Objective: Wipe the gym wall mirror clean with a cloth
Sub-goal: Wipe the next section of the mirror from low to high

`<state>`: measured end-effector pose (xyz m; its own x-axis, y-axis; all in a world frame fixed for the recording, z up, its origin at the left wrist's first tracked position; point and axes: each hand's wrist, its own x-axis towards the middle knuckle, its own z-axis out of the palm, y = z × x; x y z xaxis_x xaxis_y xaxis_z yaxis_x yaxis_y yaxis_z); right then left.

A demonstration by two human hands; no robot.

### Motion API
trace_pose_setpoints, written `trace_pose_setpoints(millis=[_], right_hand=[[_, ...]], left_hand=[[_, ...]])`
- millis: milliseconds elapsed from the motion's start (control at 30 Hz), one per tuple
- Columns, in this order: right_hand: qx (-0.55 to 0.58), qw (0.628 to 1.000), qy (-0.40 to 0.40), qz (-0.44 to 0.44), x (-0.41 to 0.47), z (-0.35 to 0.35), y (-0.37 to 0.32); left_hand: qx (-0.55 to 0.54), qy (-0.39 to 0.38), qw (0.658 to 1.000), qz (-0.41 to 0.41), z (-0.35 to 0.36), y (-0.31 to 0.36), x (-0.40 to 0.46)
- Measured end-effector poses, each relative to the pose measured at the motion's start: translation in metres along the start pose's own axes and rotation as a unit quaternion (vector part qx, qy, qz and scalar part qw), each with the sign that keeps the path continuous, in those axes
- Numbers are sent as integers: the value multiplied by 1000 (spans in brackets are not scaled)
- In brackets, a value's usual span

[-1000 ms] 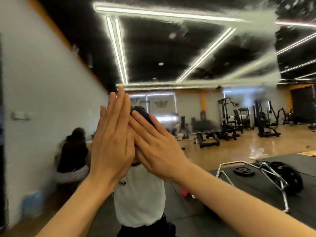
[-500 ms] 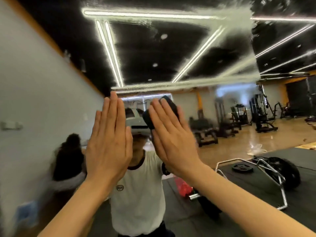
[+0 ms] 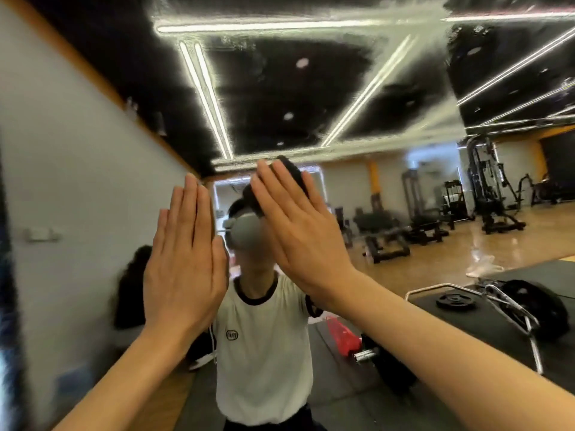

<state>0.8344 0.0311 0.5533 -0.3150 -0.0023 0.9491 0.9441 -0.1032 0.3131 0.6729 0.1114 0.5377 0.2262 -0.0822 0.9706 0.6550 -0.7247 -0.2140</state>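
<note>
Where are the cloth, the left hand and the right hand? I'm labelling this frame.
cloth (image 3: 289, 172): head view, dark edge showing above the right fingertips.
left hand (image 3: 183, 272): head view, back of the hand.
right hand (image 3: 305, 241): head view, back of the hand.

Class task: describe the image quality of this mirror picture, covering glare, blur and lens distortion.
Head view: ceiling light strips glare through hazy smears on the mirror; the left edge is blurred; wide-angle bending curves the wall line; both flat hands, left hand and right hand, look sharp.
</note>
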Motion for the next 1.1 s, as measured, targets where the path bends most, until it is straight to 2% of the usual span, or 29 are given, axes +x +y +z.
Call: trace_pose_setpoints(millis=[67, 100, 133, 233, 300, 333, 367, 433, 500, 567, 633, 667, 800, 867, 933, 967, 1033, 1100], right_hand=[[-22, 992, -52, -115, 5, -5, 22], [-21, 990, -57, -127, 4, -12, 41], [-12, 993, -58, -102, 1, -20, 61], [-26, 993, 0, 112, -25, -45, 119], [-45, 962, 59, 263, -32, -52, 130], [-55, 944, 82, 314, -27, -48, 121], [-58, 938, 98, 329, -16, -43, 107], [-20, 961, 98, 258, 12, -27, 73], [42, 992, 39, 111, 30, -13, 45], [45, 999, -20, -6, 34, -14, 53], [13, 998, -42, -42, 29, -26, 86], [10, 999, -40, -15, 25, -34, 105], [-29, 981, 14, 192, -4, -65, 180], [-33, 956, 52, 287, -7, -63, 179], [-23, 945, 88, 315, 7, -49, 139], [-13, 957, 87, 276, 12, -38, 112], [2, 993, 33, 110, 12, -16, 65], [-12, 999, -25, -19, 10, -15, 63]], left_hand=[[0, -2, 1000, -2, -1, 0, 1], [-3, -1, 1000, -2, -1, 0, 1], [-8, 3, 1000, -3, -2, 0, 1], [-15, 1, 1000, -2, -4, 4, 2], [-11, -3, 1000, 9, -1, 15, 6], [-12, -4, 1000, 15, 4, 25, 10], [-17, -1, 1000, 19, 10, 37, 14], [-37, 18, 999, 20, 25, 65, 24], [-77, 45, 996, 6, 35, 88, 32], [-83, 58, 995, -2, 42, 95, 34], [-45, 59, 997, 7, 45, 93, 32], [-28, 57, 998, 11, 45, 91, 31], [5, 48, 999, 11, 44, 93, 32], [7, 42, 999, 9, 44, 94, 32], [4, 37, 999, 3, 43, 94, 32], [3, 33, 999, 2, 42, 95, 32], [0, 32, 999, 3, 41, 95, 32], [0, 26, 1000, -1, 39, 96, 33]])
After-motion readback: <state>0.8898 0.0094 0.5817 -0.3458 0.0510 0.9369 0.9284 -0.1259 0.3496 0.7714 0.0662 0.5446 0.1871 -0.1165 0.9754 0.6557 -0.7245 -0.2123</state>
